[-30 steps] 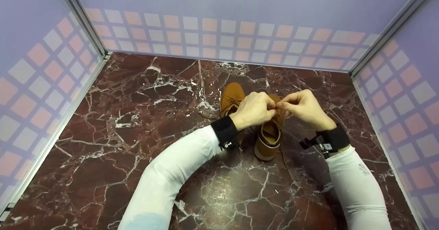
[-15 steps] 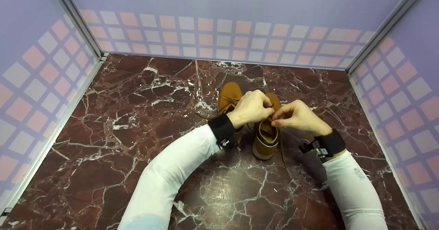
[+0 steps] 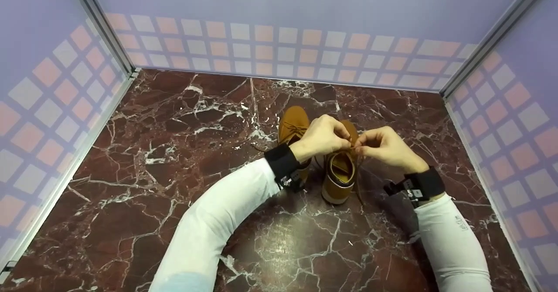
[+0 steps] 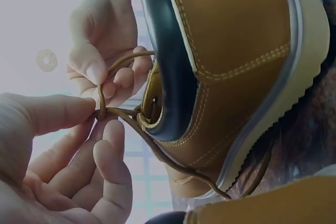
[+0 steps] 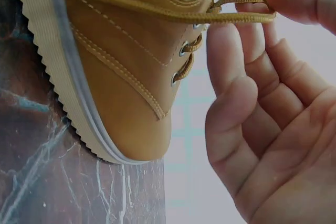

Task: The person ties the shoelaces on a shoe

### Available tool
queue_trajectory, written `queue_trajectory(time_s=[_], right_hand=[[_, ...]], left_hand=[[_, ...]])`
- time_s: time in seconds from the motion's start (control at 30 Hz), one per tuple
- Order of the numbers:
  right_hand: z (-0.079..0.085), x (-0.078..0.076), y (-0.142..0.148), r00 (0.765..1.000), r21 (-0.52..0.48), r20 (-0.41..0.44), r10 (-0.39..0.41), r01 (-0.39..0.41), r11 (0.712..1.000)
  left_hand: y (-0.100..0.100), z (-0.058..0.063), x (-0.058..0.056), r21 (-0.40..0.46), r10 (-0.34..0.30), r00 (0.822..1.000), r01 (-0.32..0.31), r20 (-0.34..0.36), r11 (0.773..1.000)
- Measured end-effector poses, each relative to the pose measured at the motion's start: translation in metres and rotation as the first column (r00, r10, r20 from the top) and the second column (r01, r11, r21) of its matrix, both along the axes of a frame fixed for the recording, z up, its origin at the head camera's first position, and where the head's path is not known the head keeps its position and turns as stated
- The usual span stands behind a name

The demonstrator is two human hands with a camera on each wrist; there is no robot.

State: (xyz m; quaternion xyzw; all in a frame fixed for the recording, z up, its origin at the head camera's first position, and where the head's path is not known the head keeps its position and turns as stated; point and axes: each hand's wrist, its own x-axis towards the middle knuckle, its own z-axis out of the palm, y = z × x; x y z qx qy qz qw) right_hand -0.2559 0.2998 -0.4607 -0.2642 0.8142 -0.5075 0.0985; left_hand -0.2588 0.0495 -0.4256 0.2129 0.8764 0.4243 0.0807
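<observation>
Two tan lace-up shoes stand side by side on the floor, toes away from me. Both hands work over the laces of the right-hand shoe (image 3: 338, 189). My left hand (image 3: 324, 136) pinches its brown shoelace (image 4: 173, 161) between thumb and index finger, where strands cross above the tongue. Opposite it, my right hand (image 3: 386, 148) pinches a bent strand of the same lace, seen close in the right wrist view with the thumb (image 5: 304, 3) pressed on it. The left-hand shoe (image 3: 294, 117) has lace crossing its front and is partly hidden by my left hand and wrist.
Dark red marbled floor (image 3: 174, 187) surrounds the shoes. Lilac panels with pink and white squares rise at the back (image 3: 261, 4), left and right. A loose lace end (image 3: 259, 147) lies left of the left-hand shoe, another (image 3: 360, 196) right of the right-hand shoe.
My right hand dipped toward the shoe opening, then drew back slightly to the right, still at the lace. My left hand has stayed nearly in place. Both shoes stand where they were.
</observation>
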Motion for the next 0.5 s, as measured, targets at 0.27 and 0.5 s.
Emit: queue_trajectory(time_s=[0.27,0.5], right_hand=[[-0.008,-0.002,-0.01,0.993,0.037,-0.084,-0.087,0.09,0.995],[-0.017,-0.002,-0.022,0.942,0.037,-0.316,-0.115,0.133,0.99]], left_hand=[[-0.003,-0.001,0.0,0.049,-0.007,0.999,0.005,0.042,0.999],[-0.003,-0.001,0.0,0.064,-0.004,0.999,0.002,0.044,0.998]])
